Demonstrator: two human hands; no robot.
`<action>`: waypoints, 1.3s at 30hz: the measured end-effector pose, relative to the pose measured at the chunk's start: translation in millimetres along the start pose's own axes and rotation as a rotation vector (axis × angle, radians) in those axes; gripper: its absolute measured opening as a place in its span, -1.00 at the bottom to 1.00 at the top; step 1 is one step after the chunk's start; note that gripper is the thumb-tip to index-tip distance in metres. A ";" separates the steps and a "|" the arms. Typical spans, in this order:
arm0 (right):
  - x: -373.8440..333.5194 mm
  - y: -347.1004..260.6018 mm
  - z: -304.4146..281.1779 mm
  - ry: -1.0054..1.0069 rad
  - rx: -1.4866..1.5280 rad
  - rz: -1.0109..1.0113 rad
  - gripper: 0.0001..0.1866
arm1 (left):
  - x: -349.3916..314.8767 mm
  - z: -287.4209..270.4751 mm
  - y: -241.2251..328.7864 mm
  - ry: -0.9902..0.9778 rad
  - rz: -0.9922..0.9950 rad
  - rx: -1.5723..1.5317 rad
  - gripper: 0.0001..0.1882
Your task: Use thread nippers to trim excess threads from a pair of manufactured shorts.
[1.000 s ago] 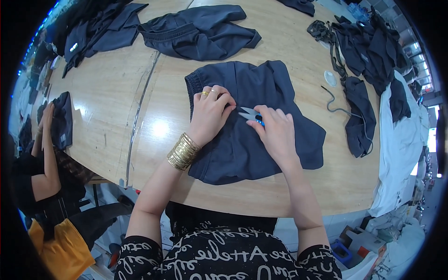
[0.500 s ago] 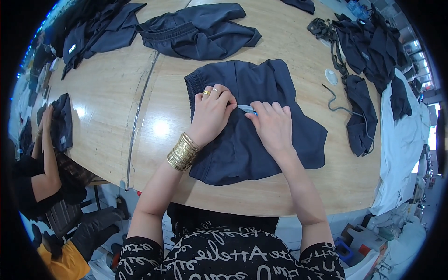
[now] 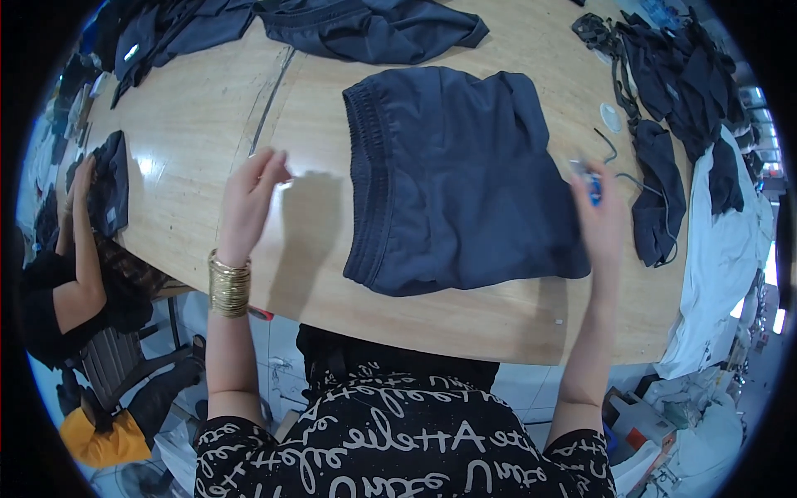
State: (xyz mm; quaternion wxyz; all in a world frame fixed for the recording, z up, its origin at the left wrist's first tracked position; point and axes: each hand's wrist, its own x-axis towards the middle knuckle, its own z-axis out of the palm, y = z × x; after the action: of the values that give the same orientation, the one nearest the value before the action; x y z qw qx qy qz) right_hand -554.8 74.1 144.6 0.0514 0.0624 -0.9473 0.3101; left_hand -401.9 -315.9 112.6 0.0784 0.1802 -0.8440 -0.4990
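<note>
Table [image 3: 315, 257] takes up most of what I see, pale wood, dark seam strip [image 3: 272, 95] running across its left part. At its near edge stands a person in a black shirt [image 3: 415, 448] with white lettering. Dark navy shorts [image 3: 473, 183] lie spread flat on the table in front of that person, between the two hands, gathered waistband [image 3: 365, 191] on the left. White cloth [image 3: 714, 257] hangs over the right side of the table. Dark heap [image 3: 681, 79] of garments sits at far right; another gathered garment [image 3: 374, 33] lies beyond the shorts. Co-worker [image 3: 79, 286] at the left edge has hands on a dark garment [image 3: 110, 187]. Smaller dark bundle [image 3: 654, 195] lies near the white cloth

Hands are well apart. Left hand [image 3: 247, 199] is raised over bare wood left of the waistband, clear of the shorts, fingers drawn together; from here I can't tell if anything is pinched in them. Right hand [image 3: 599, 207], blurred, is by the shorts' right edge, touching or not I can't tell, closed on blue-handled snips [image 3: 594, 187]. Gold bangles [image 3: 229, 285] circle the left wrist. Grey cord [image 3: 613, 149] shows past the right hand, pale oval disc [image 3: 610, 117] near it. Tiny white scrap [image 3: 559, 321] lies by the near edge
</note>
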 end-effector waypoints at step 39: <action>-74.0 20.4 -69.8 -0.249 0.055 0.201 -0.82 | -98.0 61.2 -4.1 -0.288 -0.197 -0.661 -0.15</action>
State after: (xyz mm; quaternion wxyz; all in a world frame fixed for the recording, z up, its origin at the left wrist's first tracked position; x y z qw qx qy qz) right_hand -480.7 138.2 178.7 -0.0993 0.0065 -0.9389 0.3294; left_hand -329.6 -230.4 83.7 -0.0354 0.1534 -0.6184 -0.7699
